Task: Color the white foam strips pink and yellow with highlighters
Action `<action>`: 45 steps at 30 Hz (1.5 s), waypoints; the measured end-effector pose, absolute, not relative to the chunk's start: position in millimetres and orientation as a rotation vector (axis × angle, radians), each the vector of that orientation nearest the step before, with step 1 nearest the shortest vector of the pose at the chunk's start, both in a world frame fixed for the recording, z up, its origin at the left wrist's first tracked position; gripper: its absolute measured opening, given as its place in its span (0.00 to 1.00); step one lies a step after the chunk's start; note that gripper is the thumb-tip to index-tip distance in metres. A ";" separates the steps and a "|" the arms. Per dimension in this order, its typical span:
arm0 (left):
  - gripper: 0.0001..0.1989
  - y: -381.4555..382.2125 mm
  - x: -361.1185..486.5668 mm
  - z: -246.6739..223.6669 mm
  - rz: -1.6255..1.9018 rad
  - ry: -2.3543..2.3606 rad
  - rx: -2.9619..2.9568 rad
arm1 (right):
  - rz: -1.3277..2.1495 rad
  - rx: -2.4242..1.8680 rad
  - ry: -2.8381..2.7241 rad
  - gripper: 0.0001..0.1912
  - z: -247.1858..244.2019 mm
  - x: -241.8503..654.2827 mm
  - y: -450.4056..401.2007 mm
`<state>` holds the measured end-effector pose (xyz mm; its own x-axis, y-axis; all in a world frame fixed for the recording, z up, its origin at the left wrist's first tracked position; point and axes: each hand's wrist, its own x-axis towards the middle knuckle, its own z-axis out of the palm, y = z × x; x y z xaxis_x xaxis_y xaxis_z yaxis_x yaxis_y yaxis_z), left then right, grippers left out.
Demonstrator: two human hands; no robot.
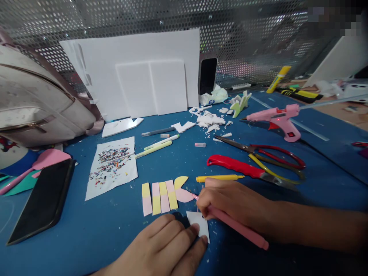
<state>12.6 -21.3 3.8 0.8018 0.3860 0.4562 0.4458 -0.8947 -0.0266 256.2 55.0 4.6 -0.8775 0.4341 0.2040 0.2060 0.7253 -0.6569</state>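
Observation:
Wrapped round a pink marker (235,227), my right hand (232,199) is closed, with the marker's tip pointing left at a pink-and-yellow leaf-shaped piece (184,194). My left hand (163,245) rests on the table, its fingertips pressing on a small white piece (201,223). Its fingers are stretched out. Just beyond the left hand lie several strips coloured pink and yellow (163,195). A yellow marker (220,178) lies beyond my right hand. The underside of the right hand is hidden.
On the blue table (112,226) are a red-handled knife (235,165), scissors (276,155), a pink glue gun (281,119), white scraps (209,119) and a paper with small bits (126,172). A black phone (43,199) and a bag (37,96) are left; white boards (100,57) stand behind.

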 end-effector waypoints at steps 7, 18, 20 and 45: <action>0.16 -22.1 12.8 2.7 -0.648 -0.662 -2.877 | 0.862 -0.423 -2.582 0.06 -5.1 258.3 57.3; 0.16 -21.5 11.1 -2.0 -0.799 -0.663 -2.803 | 0.986 -0.515 -2.494 0.08 10.1 258.6 57.8; 0.15 -21.5 10.8 -0.1 -0.703 -0.666 -2.862 | 1.003 -0.510 -2.485 0.09 10.1 259.7 58.3; 0.15 -21.2 11.6 9.7 -0.569 -0.666 -2.914 | 0.570 -0.344 -2.750 0.06 4.1 254.3 57.4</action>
